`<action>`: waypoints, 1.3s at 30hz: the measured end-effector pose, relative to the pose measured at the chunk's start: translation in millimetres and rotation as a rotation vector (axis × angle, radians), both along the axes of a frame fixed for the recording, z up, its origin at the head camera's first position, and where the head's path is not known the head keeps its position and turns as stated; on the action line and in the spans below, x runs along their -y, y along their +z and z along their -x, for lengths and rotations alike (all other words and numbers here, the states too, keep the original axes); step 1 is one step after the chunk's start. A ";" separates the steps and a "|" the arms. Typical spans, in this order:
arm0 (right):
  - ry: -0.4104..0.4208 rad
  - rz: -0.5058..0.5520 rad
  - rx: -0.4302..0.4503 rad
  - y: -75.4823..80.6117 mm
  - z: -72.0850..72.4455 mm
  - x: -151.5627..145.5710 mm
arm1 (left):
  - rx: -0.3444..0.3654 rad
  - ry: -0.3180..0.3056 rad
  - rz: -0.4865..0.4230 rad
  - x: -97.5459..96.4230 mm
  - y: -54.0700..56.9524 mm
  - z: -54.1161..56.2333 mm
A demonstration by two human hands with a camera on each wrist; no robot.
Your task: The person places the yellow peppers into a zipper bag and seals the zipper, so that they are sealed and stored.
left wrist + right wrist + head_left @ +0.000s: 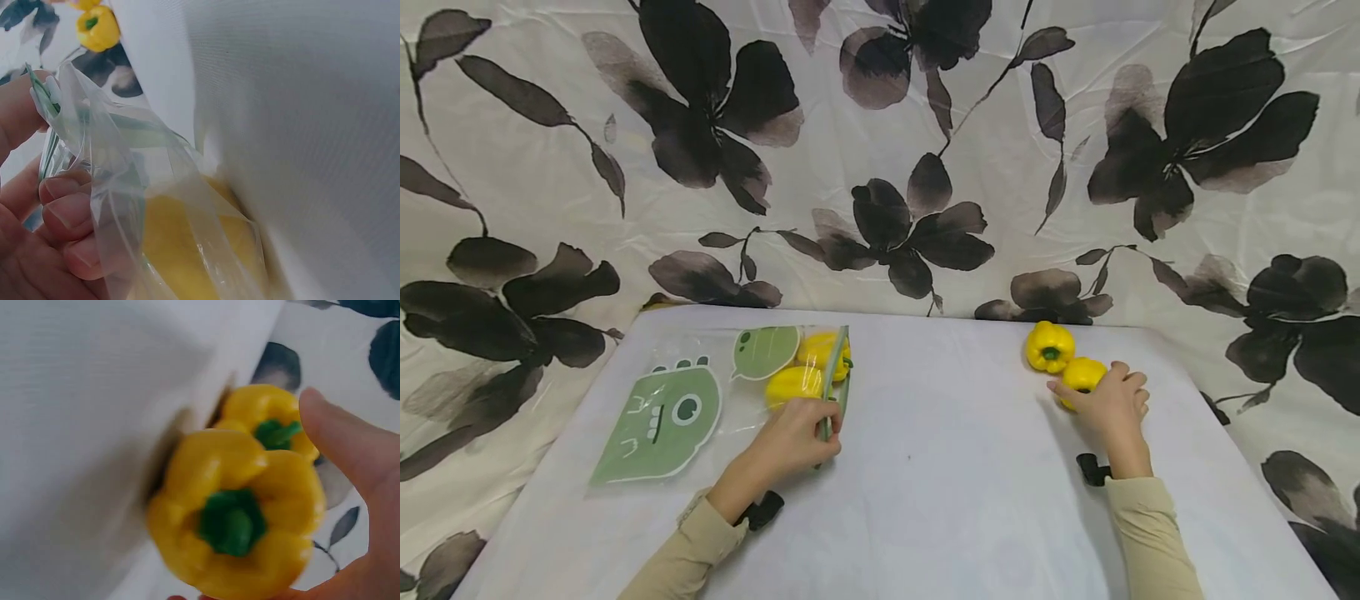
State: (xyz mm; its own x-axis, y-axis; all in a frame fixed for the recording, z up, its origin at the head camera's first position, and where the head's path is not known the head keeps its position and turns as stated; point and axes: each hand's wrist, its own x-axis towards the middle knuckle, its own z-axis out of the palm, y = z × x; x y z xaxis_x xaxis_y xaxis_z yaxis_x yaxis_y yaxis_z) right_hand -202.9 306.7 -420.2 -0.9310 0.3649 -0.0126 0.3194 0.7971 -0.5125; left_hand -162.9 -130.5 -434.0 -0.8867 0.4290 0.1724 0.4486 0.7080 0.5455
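Pinched between thumb and fingers of my left hand (pixel 797 437) is the green-edged opening of a clear zip bag (pixel 119 144). The bag has green cartoon-creature prints and lies on the left of the table. Yellow bell peppers (pixel 793 385) are inside it near the opening. At the right, my right hand (pixel 1112 404) is spread around a yellow bell pepper (pixel 234 519). Its thumb (pixel 337 437) is extended with a gap to that pepper, and its fingertips show just at the pepper's lower edge. Another yellow bell pepper (pixel 1049 347) with a green stem sits right behind.
The table (pixel 940 467) is covered with a white cloth. Behind it hangs a white curtain (pixel 820 158) printed with dark flowers. The two peppers on the right lie near the table's back edge.
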 end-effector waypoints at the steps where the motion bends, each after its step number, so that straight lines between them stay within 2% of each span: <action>1: 0.001 0.012 0.026 -4.7 0.4 -1.1 | 0.005 0.003 0.000 0.3 0.0 -0.2; 6: -0.023 0.074 0.029 -16.0 2.5 -0.6 | 0.025 0.007 0.007 1.7 -0.9 -0.2; 12: -0.047 0.117 0.027 -15.8 2.1 -3.0 | 0.032 0.001 0.001 2.3 -0.5 0.6; 17: -0.037 0.152 0.016 -4.9 -0.1 -7.7 | 0.045 0.010 0.006 3.8 0.1 0.6; 23: -0.004 0.172 -0.086 24.2 3.9 -2.5 | 0.052 0.014 0.006 3.4 0.2 0.6; 30: 0.139 0.284 -0.217 55.9 6.1 24.6 | 0.044 0.028 0.009 2.7 -0.2 0.3; 39: 0.437 0.569 -0.336 77.3 9.9 73.0 | 0.064 0.033 0.005 2.0 0.9 0.0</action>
